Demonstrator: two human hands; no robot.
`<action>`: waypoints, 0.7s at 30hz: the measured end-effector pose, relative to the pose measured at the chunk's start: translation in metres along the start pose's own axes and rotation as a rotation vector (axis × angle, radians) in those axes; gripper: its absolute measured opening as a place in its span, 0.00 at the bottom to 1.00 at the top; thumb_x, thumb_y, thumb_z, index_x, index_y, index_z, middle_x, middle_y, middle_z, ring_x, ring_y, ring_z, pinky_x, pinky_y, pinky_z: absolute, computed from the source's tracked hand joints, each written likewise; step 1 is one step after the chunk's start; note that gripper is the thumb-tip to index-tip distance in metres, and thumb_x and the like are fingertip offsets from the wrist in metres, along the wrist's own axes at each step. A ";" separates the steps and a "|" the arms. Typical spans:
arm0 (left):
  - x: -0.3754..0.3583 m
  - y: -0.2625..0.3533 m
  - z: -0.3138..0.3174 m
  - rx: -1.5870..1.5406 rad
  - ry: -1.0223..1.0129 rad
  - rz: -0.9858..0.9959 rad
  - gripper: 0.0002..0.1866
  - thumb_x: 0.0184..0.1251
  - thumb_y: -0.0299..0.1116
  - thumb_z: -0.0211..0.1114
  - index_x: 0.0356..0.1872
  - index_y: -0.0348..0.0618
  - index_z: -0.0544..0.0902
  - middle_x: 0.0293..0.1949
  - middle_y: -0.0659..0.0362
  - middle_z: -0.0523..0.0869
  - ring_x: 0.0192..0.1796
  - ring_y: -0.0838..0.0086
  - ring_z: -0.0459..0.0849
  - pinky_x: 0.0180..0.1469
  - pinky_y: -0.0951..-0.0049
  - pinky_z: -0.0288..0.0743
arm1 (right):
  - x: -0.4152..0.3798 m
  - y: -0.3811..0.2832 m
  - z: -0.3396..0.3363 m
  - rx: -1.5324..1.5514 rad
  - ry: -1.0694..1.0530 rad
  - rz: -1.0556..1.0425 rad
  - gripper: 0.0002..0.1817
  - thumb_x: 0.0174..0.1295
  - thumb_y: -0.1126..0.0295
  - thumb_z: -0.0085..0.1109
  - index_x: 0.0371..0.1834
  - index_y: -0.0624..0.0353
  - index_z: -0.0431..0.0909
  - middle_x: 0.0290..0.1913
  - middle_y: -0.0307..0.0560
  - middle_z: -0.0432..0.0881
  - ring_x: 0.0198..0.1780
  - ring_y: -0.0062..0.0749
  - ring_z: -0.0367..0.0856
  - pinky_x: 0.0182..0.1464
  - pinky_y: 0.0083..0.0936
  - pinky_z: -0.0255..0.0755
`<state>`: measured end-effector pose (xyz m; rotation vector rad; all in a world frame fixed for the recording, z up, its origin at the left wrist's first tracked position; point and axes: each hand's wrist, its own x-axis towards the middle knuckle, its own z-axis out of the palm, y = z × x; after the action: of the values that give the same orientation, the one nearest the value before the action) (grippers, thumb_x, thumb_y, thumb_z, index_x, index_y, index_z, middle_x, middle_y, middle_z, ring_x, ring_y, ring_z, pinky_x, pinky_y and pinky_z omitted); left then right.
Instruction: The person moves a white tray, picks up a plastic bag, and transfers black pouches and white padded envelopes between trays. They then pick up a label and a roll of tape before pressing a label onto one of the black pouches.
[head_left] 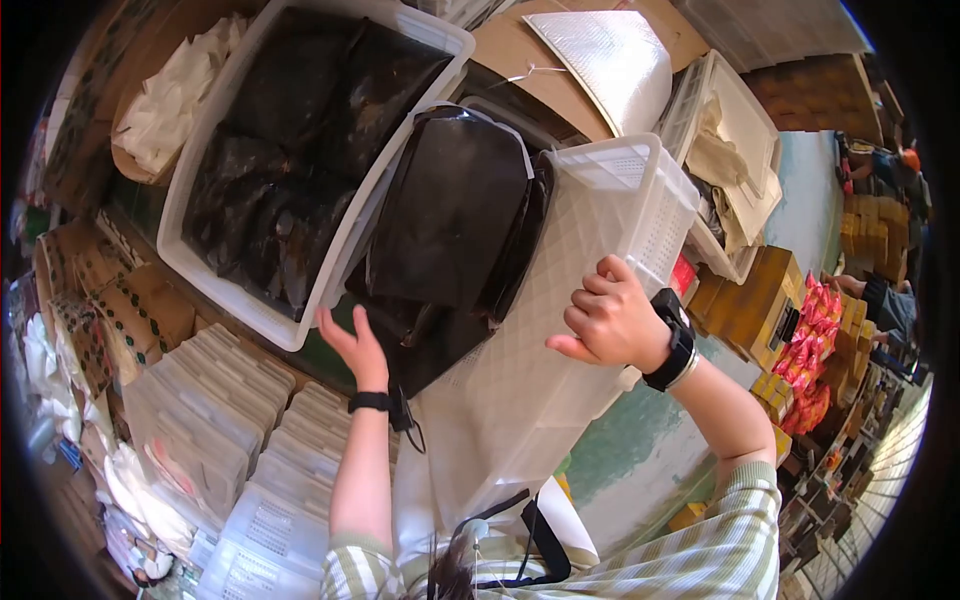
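Observation:
My left hand (355,350) is open, fingers spread, beside the lower corner of a white plastic crate (335,275). Black plastic-wrapped bundles (290,150) fill that crate. In front of me a second, longer white crate (570,235) holds a stack of shiny black plastic packs (450,210) at its far left end. Over the right side of this crate is my right hand (605,315), its fingers curled in and its thumb stuck out, with nothing seen in it. Both wrists wear black bands.
Stacked translucent plastic bins (200,400) stand at lower left. A silvery foil sheet (610,65) lies on cardboard at the back. On the right are another white crate (715,160), cardboard boxes (745,300) and red-pink packages (810,350). Other people are in the distance.

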<state>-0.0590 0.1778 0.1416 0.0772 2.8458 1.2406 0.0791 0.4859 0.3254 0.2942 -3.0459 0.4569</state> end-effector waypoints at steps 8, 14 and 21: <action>-0.136 -0.143 -0.022 -0.032 -0.580 -0.876 0.45 0.50 0.48 0.70 0.59 0.20 0.64 0.58 0.38 0.73 0.60 0.54 0.73 0.62 0.64 0.65 | -0.024 -0.018 -0.009 0.030 -0.102 0.089 0.24 0.55 0.54 0.58 0.07 0.54 0.67 0.13 0.39 0.66 0.22 0.33 0.67 0.39 0.32 0.62; -0.165 -0.080 -0.022 0.089 -0.914 -0.782 0.25 0.51 0.36 0.71 0.46 0.27 0.78 0.42 0.50 0.84 0.48 0.66 0.82 0.50 0.68 0.75 | -0.056 -0.024 -0.016 -0.002 -0.157 0.201 0.18 0.51 0.61 0.57 0.09 0.54 0.66 0.14 0.39 0.67 0.22 0.34 0.67 0.38 0.32 0.60; -0.177 -0.139 -0.016 0.189 -1.266 -0.716 0.25 0.46 0.33 0.73 0.46 0.30 0.79 0.36 0.49 0.85 0.34 0.66 0.86 0.35 0.67 0.81 | -0.064 -0.037 -0.020 0.011 -0.179 0.241 0.17 0.52 0.65 0.54 0.09 0.54 0.65 0.14 0.40 0.66 0.23 0.35 0.67 0.38 0.32 0.60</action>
<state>0.1129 0.0605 0.0530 -0.1095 1.6056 0.4450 0.1489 0.4688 0.3500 -0.0358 -3.2708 0.4837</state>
